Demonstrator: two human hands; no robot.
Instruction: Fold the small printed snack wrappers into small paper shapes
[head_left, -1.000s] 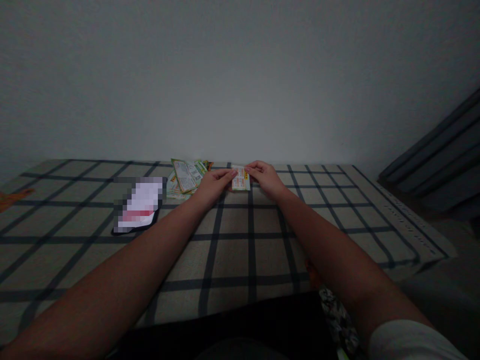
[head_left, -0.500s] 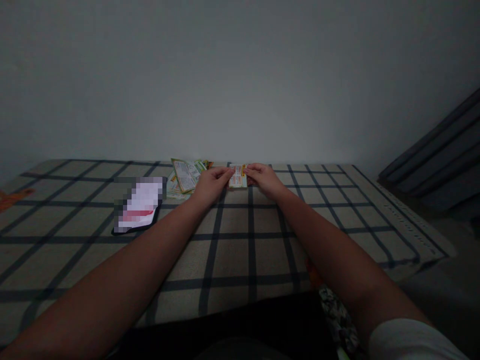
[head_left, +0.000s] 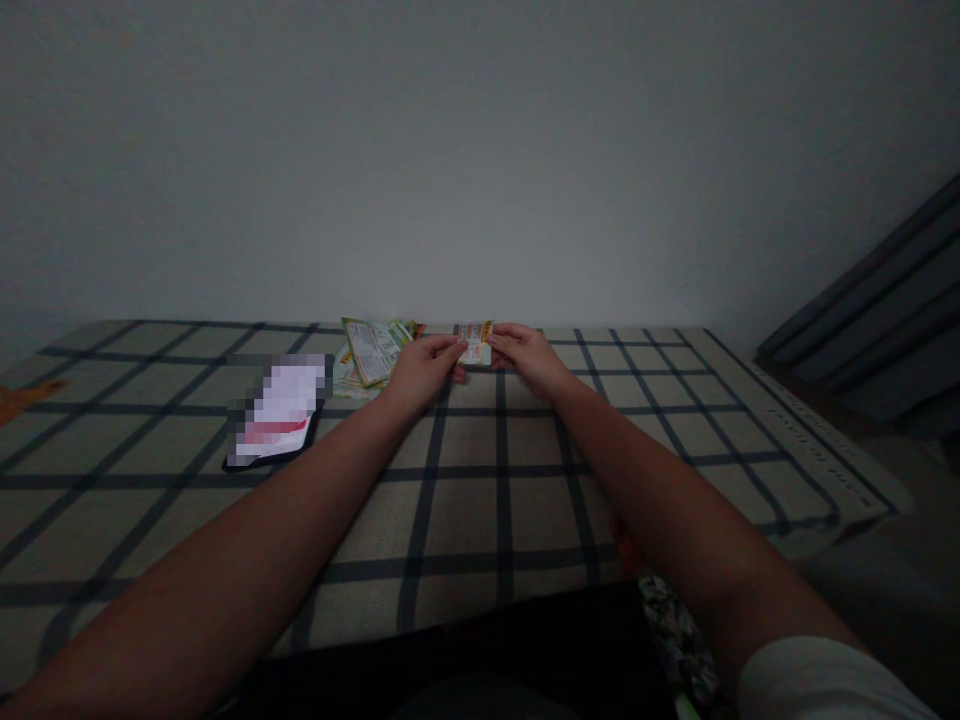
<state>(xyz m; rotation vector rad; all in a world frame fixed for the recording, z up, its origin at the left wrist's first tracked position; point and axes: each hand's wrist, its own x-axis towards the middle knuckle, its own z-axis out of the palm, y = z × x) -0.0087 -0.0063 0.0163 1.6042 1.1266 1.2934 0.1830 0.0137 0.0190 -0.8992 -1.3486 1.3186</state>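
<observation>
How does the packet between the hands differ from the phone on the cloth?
The packet is held by the left hand and right hand; the phone lies on the cloth. The packet shows orange and yellow print; the phone, a lit screen. The packet looks smaller than the phone. Both look roughly rectangular.

Small white packet [head_left: 475,345] with reddish print, yellow corner, between both hands [head_left: 424,368] [head_left: 531,358]

Phone [head_left: 285,405] left of packet pile [head_left: 369,352]; packet [head_left: 475,349] right
</observation>
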